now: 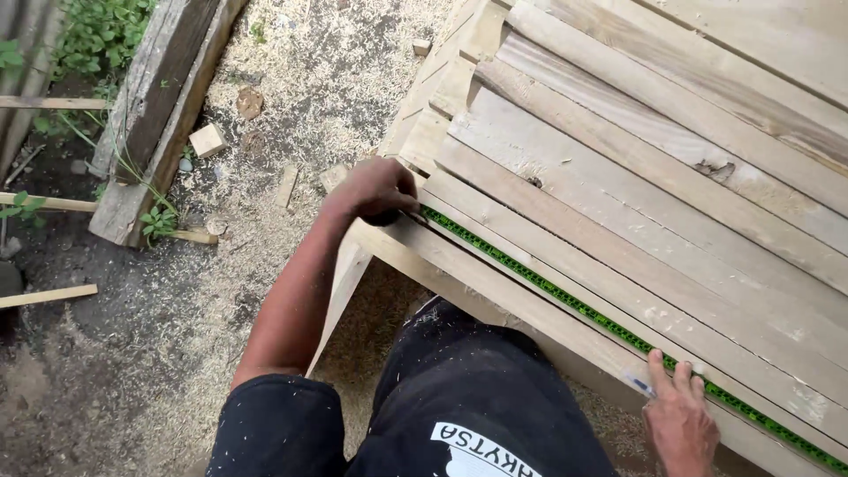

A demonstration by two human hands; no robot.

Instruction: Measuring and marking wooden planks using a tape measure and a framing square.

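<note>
1. At the far left we see weeds and green plants (97, 31) beside two weathered beams (159, 106) lying on the sawdust-covered ground (291, 79), with small offcut blocks (208, 140) scattered about.

2. Moving right, our left hand (378, 190) rests at the near-left corner of the stack of planks (636, 177). Its fingers are curled closed over the end of the green tape measure (565, 300), pinning it against the board edge; whether the tape's case sits under the palm we cannot tell.

3. The tape measure is a narrow green band with dark markings. It lies flat along the second plank from the front edge, and its long axis runs diagonally from the left hand down towards the lower right, passing out of view at the frame's corner.

4. The planks are pale, rough-sawn and dusted with sawdust, laid side by side parallel to the tape.

5. At the lower right, our right hand (678, 415) sits just below the tape, touching the front plank. Its fingers are pinched around a blue pen or pencil (639, 384), the tip lying just beside the tape. This hand is the nearer one to the tape's middle stretch.
</note>
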